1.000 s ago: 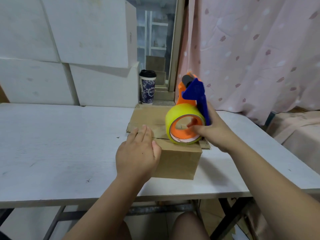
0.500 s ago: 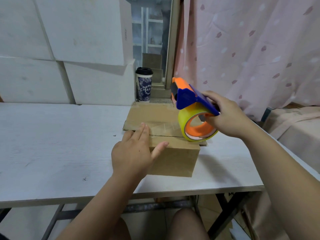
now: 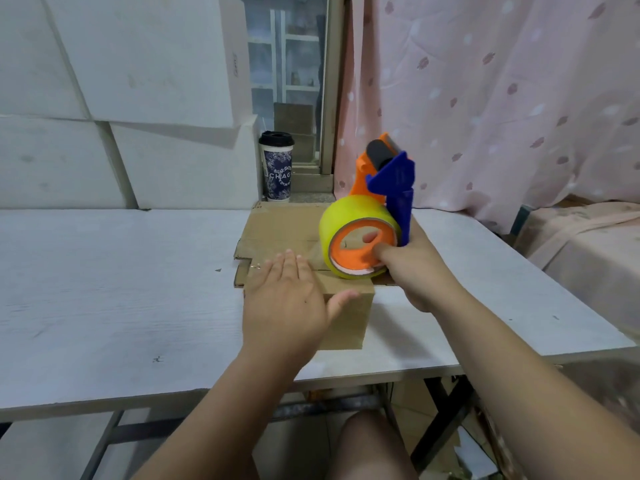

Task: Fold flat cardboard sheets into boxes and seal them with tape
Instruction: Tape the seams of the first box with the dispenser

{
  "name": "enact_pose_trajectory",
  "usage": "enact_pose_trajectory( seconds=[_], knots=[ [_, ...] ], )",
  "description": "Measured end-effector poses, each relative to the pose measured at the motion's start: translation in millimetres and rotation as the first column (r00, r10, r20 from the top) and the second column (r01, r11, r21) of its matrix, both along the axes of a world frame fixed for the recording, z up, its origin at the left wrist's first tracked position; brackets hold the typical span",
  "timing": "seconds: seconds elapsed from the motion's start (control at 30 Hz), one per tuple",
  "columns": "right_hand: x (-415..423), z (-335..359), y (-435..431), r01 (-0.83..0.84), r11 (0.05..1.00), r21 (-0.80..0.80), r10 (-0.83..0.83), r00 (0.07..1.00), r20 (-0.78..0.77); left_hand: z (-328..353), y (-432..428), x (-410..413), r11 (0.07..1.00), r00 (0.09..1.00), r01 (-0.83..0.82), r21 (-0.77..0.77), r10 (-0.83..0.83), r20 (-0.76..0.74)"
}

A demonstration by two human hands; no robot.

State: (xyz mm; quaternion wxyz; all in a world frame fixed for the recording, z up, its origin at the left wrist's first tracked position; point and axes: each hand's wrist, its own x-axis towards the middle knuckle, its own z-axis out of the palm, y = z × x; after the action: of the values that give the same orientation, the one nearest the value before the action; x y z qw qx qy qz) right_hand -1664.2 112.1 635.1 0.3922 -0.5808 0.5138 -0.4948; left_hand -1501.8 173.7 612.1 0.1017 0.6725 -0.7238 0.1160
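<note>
A small brown cardboard box (image 3: 349, 320) stands on the white table (image 3: 114, 289) near its front edge. My left hand (image 3: 287, 303) lies flat on the box's top, fingers straight and thumb spread toward the right. My right hand (image 3: 412, 268) grips the blue handle of an orange tape dispenser (image 3: 384, 181). The dispenser stands upright over the box's far right corner, and its yellow tape roll (image 3: 353, 240) sits at the box's top. Flat cardboard sheets (image 3: 277, 226) lie on the table behind the box.
A dark paper cup with a black lid (image 3: 277, 168) stands at the table's back edge. Large white boxes (image 3: 121, 98) are stacked along the back left. A pink curtain (image 3: 502, 98) hangs at the right, and the table's right edge is close to my right arm.
The dispenser has swung back from its tilted, lifted pose to upright with the roll low at the box. My left hand has spread flatter on the box top.
</note>
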Motion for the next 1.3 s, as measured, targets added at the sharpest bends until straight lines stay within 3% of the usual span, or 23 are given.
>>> enact_pose_trajectory(
  seconds=[0.17,0.37,0.63,0.73,1.0,1.3],
  knots=[
    [1.2,8.7,-1.8,-0.035,0.999,-0.028,0.034,0.999,-0.04,-2.7,-2.8,3.9,0.999,1.0,-0.014,-0.045,0.013,-0.027],
    [-12.1,25.2,-10.7,-0.098,0.986,-0.137,0.055,0.955,-0.292,-5.4,-2.7,5.2,0.999,0.998,-0.049,-0.001,0.049,-0.039],
    [-45.2,25.0,-16.4,-0.08,0.979,-0.189,-0.009,0.904,-0.428,-5.6,-1.9,8.5,1.0,0.998,-0.017,0.008,0.017,-0.054],
    [-53.3,9.4,-12.2,-0.038,0.986,-0.159,-0.029,0.915,-0.402,-6.2,-2.5,9.0,1.0,0.999,-0.008,-0.009,0.008,-0.038],
    [-48.0,-41.9,4.4,0.052,0.998,-0.017,-0.054,0.994,-0.098,-7.5,-5.1,9.2,1.0,1.0,0.015,-0.007,-0.015,-0.017],
    [-37.2,-60.4,15.6,0.064,0.998,0.01,-0.064,0.998,-0.002,-1.3,-3.1,8.4,0.999,1.0,-0.012,0.039,0.011,0.025]
  ],
)
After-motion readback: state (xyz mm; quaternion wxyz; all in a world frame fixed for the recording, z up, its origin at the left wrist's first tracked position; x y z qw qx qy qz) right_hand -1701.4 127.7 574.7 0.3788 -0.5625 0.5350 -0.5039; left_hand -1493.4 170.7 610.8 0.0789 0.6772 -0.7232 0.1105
